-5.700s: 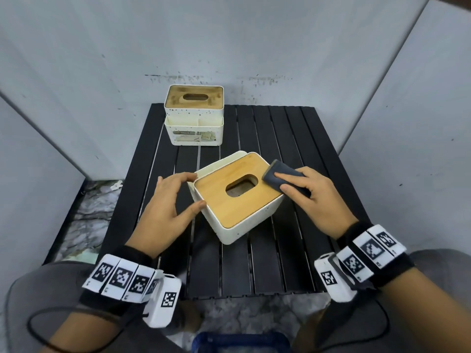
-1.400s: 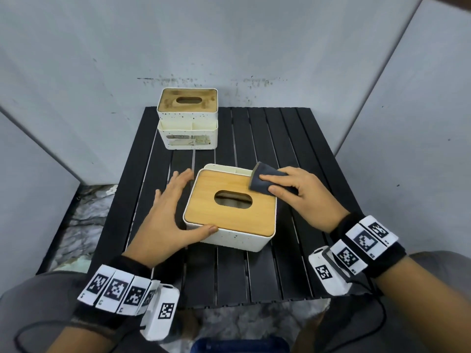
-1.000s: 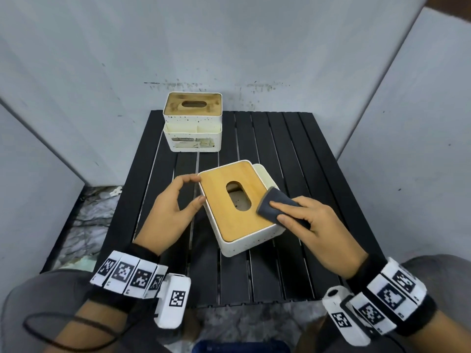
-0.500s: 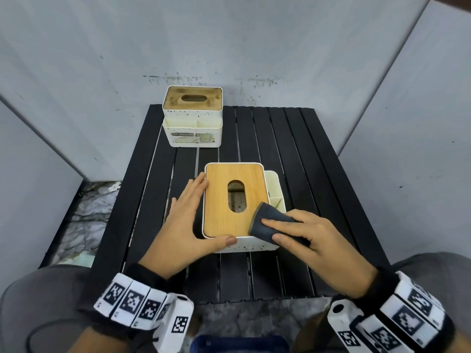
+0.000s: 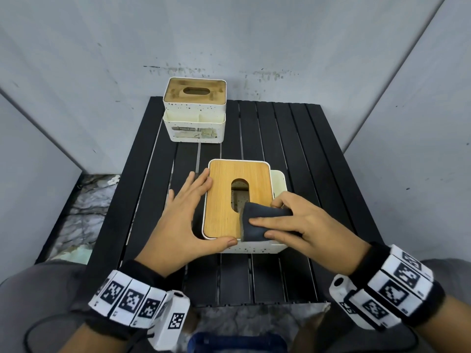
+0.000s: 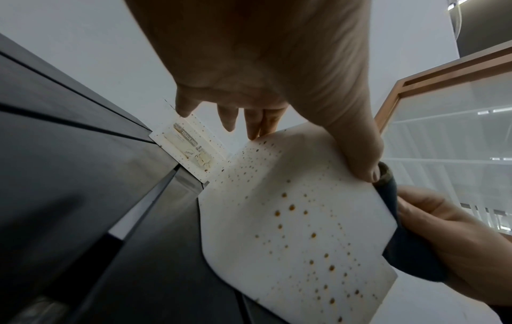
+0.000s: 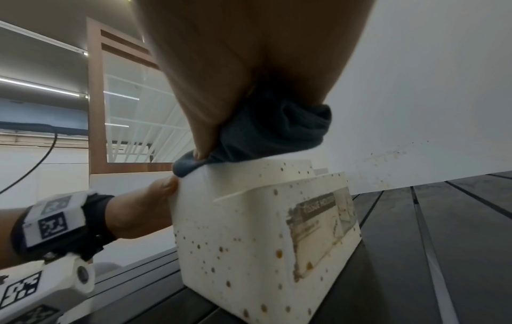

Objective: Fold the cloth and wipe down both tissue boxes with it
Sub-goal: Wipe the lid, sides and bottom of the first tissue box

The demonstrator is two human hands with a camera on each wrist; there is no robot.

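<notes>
The near tissue box (image 5: 224,200), white and speckled with a bamboo lid, stands mid-table, its side compartment to the right. My left hand (image 5: 196,212) braces it: straight fingers along its left wall, thumb on the near wall (image 6: 291,219). My right hand (image 5: 280,222) grips the folded dark cloth (image 5: 257,222) and presses it on the lid's near right corner beside the slot. In the right wrist view the cloth (image 7: 271,131) is bunched under the palm on the box's top edge (image 7: 249,230). The far tissue box (image 5: 195,113) stands at the back left.
The black slatted table (image 5: 293,138) is closed in by grey walls at the back and on both sides. Left of the table the floor shows stone-patterned ground (image 5: 84,207). My knees sit below the table's front edge.
Within the last second my left hand turned the near box until its long side points away from me. The cloth slid from the near right corner further onto the lid, towards the slot.
</notes>
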